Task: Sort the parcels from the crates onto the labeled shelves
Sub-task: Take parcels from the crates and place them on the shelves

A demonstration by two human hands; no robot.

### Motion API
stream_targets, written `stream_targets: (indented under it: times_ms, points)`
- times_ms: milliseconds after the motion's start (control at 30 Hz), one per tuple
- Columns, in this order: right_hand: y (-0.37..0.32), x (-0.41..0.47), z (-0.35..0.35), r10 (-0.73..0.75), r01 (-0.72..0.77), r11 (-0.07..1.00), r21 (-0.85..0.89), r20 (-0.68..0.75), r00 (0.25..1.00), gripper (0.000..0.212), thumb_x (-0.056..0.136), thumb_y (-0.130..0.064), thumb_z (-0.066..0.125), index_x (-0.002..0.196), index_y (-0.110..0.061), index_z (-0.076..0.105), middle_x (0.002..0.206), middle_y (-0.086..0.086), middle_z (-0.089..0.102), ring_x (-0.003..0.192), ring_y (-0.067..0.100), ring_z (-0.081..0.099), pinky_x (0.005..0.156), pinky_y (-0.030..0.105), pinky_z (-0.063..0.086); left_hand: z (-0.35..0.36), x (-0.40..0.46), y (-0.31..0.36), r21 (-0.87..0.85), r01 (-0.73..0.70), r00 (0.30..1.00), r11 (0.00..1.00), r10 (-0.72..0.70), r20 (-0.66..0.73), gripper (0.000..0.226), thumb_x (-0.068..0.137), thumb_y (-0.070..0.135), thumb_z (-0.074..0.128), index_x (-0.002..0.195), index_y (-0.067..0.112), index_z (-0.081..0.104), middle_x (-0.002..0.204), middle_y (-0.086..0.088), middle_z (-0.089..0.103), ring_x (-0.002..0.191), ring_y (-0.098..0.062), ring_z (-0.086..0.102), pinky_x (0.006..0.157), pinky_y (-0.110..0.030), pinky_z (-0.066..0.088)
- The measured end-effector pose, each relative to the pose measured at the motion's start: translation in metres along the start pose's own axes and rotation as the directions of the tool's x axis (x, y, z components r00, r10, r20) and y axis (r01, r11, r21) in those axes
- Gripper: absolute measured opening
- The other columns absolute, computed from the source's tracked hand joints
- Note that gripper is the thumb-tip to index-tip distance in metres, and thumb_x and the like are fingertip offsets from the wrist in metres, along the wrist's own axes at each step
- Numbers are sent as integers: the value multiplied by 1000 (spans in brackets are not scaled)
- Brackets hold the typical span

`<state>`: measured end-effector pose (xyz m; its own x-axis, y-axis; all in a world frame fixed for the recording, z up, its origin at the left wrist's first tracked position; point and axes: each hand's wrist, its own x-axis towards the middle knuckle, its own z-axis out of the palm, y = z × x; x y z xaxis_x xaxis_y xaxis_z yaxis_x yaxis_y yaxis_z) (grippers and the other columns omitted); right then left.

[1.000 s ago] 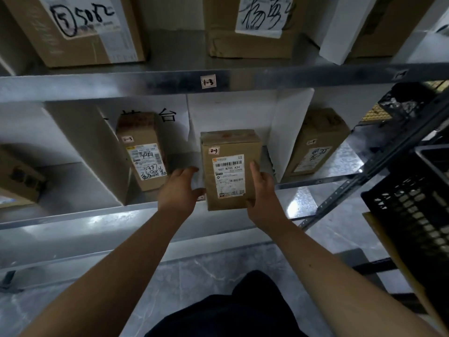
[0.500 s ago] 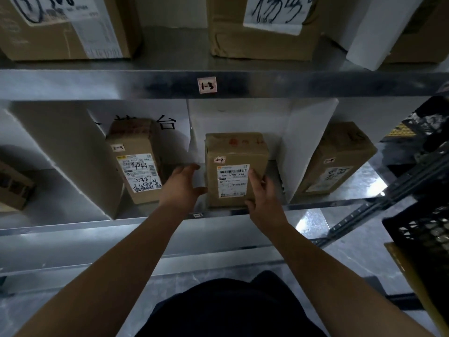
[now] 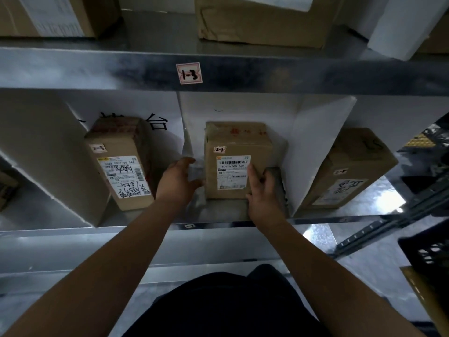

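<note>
Parcel now pushed deeper onto shelf. Right hand grip flat against its front; left hand grip open beside it.

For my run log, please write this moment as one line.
step: shelving | parcel tagged 2-3: standing on middle shelf, between white dividers | left hand: open, beside parcel | right hand: on its front right edge

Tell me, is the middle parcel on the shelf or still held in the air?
On the shelf: the middle parcel stands upright between white dividers, its base on the metal.
</note>
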<state>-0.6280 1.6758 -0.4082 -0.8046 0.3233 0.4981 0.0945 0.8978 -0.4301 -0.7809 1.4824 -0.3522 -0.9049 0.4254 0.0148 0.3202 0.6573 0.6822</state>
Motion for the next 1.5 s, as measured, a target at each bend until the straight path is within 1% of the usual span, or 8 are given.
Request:
stream_targets:
  times_ms: [133,300,433,667,1000,1100,1233,1500]
  points:
    - [0,-4,-3,47,-47,999,-1,107,993,99,97,5,59,159,-49,3,157,20,24,129,39,49,99,46,52,0,-2,-3,-9,38,999,999,-38,31,64,88,27,82,144,31,51,138,-4,59,120,-24,61,102,-45,53]
    - [0,-15,-10,48,-41,998,-41,181,982,116,86,15,61,162,-46,-2,162,23,18,120,38,57,79,39,58,-3,-6,-4,14,74,996,997,-75,54,56,94,32,75,144,33,50,143,-5,57,118,-23,62,103,-46,53]
    - [-10,-33,-24,120,-125,992,11,209,970,109,90,16,59,164,-46,7,167,14,16,143,29,39,107,32,45,-8,-28,-8,42,85,987,995,-90,135,50,97,39,70,143,33,52,144,-5,55,115,-21,61,104,-44,52]
    - [-58,-80,-42,470,-525,835,164,283,836,100,92,-7,70,165,-38,8,157,3,26,131,17,44,104,25,41,-9,-87,-15,288,-214,953,934,134,272,59,98,48,60,152,33,43,152,-3,51,133,-29,51,105,-46,50]
    - [-90,-153,-84,644,-682,730,53,284,711,99,95,-13,70,167,-27,3,156,9,32,143,23,33,119,41,38,30,-153,10,196,-468,810,862,330,485,70,89,51,63,153,27,46,154,-3,51,139,-27,48,115,-48,42]
    - [-82,-172,-108,723,-751,661,-3,270,635,95,98,-20,69,166,-29,5,165,5,23,151,19,20,121,29,26,47,-163,34,192,-559,758,807,403,512,70,89,60,53,153,31,47,154,-2,51,140,-25,49,115,-49,40]
    - [-65,-200,-146,792,-803,595,-29,188,580,82,95,-18,71,163,-16,25,166,12,22,153,28,25,124,37,27,72,-178,84,148,-658,675,738,492,550,72,92,61,57,155,31,41,158,-1,47,144,-23,44,119,-46,34]
    - [-11,-253,-255,910,-911,412,-13,53,411,85,96,-27,69,165,-22,18,172,1,5,155,24,20,121,34,26,137,-222,216,61,-799,498,598,603,623,73,88,59,60,153,30,43,158,-2,46,142,-27,44,114,-47,39]
